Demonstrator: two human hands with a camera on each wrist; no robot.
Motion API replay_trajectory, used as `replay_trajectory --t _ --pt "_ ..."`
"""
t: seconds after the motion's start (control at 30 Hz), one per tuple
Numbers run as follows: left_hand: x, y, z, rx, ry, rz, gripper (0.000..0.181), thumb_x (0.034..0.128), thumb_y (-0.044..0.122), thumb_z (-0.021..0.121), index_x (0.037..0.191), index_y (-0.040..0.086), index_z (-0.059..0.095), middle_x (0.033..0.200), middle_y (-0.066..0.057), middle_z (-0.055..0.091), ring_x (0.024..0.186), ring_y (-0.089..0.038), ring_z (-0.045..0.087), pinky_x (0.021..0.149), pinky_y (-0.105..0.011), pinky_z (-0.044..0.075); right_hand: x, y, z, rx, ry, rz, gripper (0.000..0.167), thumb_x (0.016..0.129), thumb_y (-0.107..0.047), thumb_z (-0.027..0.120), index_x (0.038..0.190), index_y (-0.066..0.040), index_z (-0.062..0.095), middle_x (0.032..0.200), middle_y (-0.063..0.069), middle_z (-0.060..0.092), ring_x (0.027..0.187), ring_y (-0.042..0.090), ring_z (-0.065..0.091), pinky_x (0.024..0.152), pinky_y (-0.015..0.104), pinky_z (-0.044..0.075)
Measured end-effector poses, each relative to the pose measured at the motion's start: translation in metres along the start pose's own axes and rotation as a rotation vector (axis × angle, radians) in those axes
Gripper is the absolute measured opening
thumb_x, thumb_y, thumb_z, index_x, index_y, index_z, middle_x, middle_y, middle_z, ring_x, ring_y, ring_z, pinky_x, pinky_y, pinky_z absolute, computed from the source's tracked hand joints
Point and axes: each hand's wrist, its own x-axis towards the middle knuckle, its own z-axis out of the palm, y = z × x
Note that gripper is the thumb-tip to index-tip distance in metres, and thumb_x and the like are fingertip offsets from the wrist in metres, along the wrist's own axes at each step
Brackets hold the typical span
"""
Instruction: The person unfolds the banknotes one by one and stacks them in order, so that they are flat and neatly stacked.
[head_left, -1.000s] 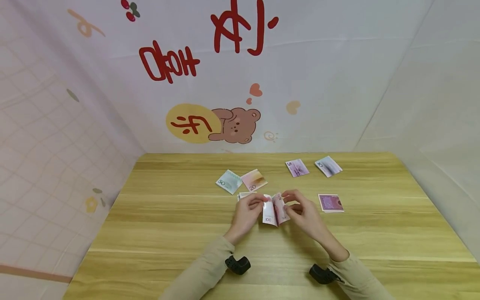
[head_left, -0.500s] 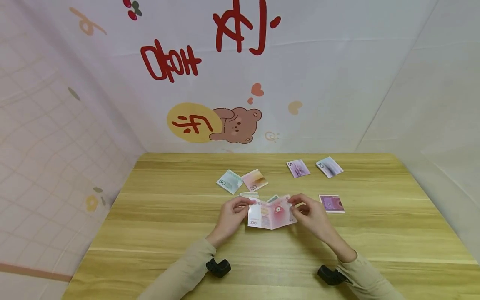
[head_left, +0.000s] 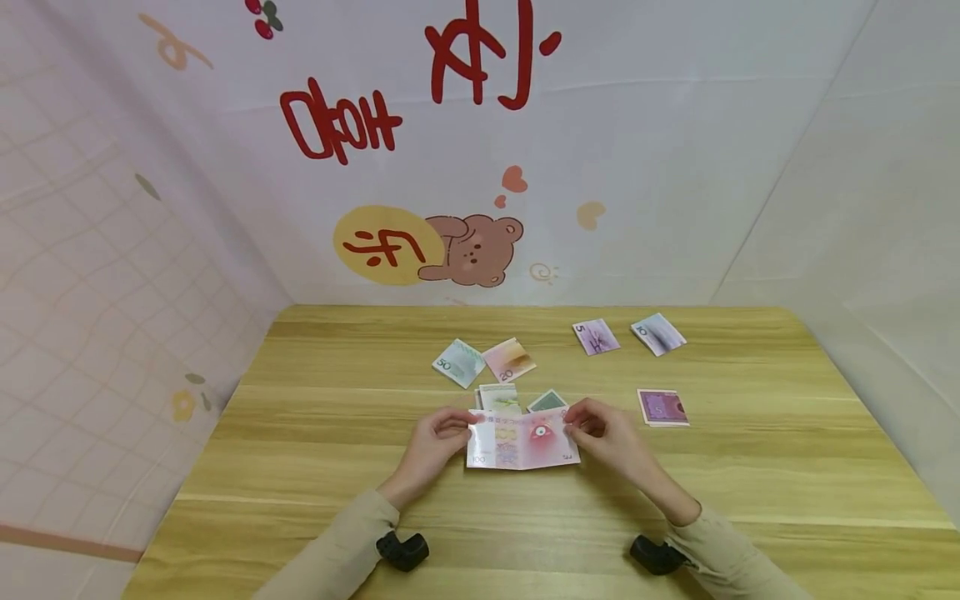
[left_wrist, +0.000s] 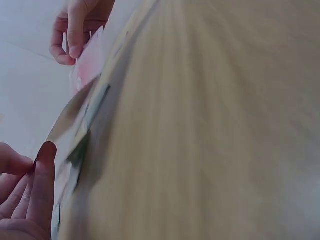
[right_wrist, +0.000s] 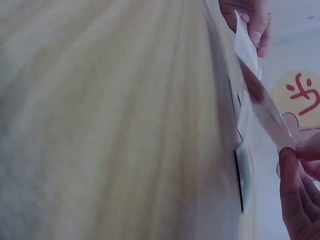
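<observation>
A pink 100 banknote (head_left: 522,442) is spread between both hands, with a crease down its middle, held up off the table. My left hand (head_left: 431,454) pinches its left edge between thumb and fingers. At the opposite edge my right hand (head_left: 618,442) pinches the note the same way. In the left wrist view the left hand (left_wrist: 27,190) shows at the lower left; the right wrist view has the right hand (right_wrist: 300,185) at its lower right. Just beyond the note lie a folded green note (head_left: 499,397) and a dark green folded note (head_left: 548,401), both partly covered by it.
Folded notes lie on the wooden table (head_left: 337,417): a 50 note (head_left: 459,363) beside a 20 note (head_left: 510,359), a 5 note (head_left: 596,337), a 10 note (head_left: 658,334), and a purple note (head_left: 663,407) at right. A printed curtain (head_left: 630,150) hangs behind the table.
The 100 note was half folded a second ago and is now opened out nearly flat. My left hand moved left and nearer; the note came nearer, uncovering more of the green notes.
</observation>
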Motion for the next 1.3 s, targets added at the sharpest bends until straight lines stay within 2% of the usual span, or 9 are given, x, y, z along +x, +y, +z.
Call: replay_trajectory --t 0.23,0.4,0.57,0.9,1.07,1.3 --pt "-0.014 -0.006 -0.019 0.027 0.026 -0.043 0.019 0.0878 -0.008 0.061 0.106 -0.013 0.062 0.103 -0.024 0.065 0.088 -0.020 0.066 0.074 -0.031 0.056 0.003 0.000 0.014 -0.006 -0.055 0.001 0.013 0.082 0.006 0.071 0.090 -0.003 0.065 0.077 -0.002 0.063 0.067 0.008 0.057 0.059 0.024 0.051" --pt "-0.020 -0.007 -0.030 0.070 0.039 -0.065 0.019 0.0874 -0.008 0.063 0.106 -0.010 0.064 0.105 -0.023 0.065 0.091 -0.025 0.065 0.073 -0.028 0.055 0.004 -0.004 0.025 -0.001 -0.107 0.016 0.013 0.082 0.005 0.070 0.092 -0.001 0.065 0.077 -0.001 0.062 0.067 0.008 0.056 0.059 0.024 0.050" --pt "-0.025 -0.008 -0.042 0.135 0.042 -0.053 0.018 0.0867 -0.008 0.063 0.105 -0.009 0.066 0.106 -0.022 0.065 0.091 -0.026 0.066 0.072 -0.025 0.054 0.007 -0.011 0.037 0.001 -0.160 0.051 0.013 0.082 0.004 0.070 0.092 -0.001 0.064 0.076 -0.002 0.061 0.066 0.008 0.055 0.058 0.024 0.049" --pt "-0.035 -0.007 -0.065 0.254 0.091 -0.062 0.018 0.0852 -0.010 0.064 0.102 -0.005 0.068 0.108 -0.020 0.065 0.093 -0.026 0.066 0.075 -0.022 0.052 0.012 -0.026 0.062 -0.040 -0.195 0.032 0.014 0.081 0.002 0.071 0.090 -0.005 0.064 0.071 -0.006 0.057 0.063 0.004 0.054 0.056 0.023 0.048" --pt "-0.038 -0.007 -0.077 0.284 0.113 -0.078 0.019 0.0847 -0.011 0.064 0.101 -0.003 0.070 0.110 -0.018 0.065 0.094 -0.027 0.066 0.077 -0.022 0.052 0.017 -0.036 0.075 -0.095 -0.192 0.028 0.012 0.080 0.000 0.071 0.088 -0.005 0.064 0.070 -0.007 0.057 0.062 0.004 0.054 0.057 0.022 0.047" --pt "-0.042 -0.006 -0.095 0.335 0.155 -0.066 0.019 0.0847 -0.012 0.065 0.101 -0.004 0.070 0.106 -0.018 0.067 0.094 -0.026 0.067 0.077 -0.021 0.052 0.028 -0.044 0.092 -0.123 -0.208 0.012 0.011 0.079 -0.001 0.071 0.086 -0.006 0.064 0.067 -0.007 0.054 0.061 0.005 0.051 0.056 0.023 0.045"
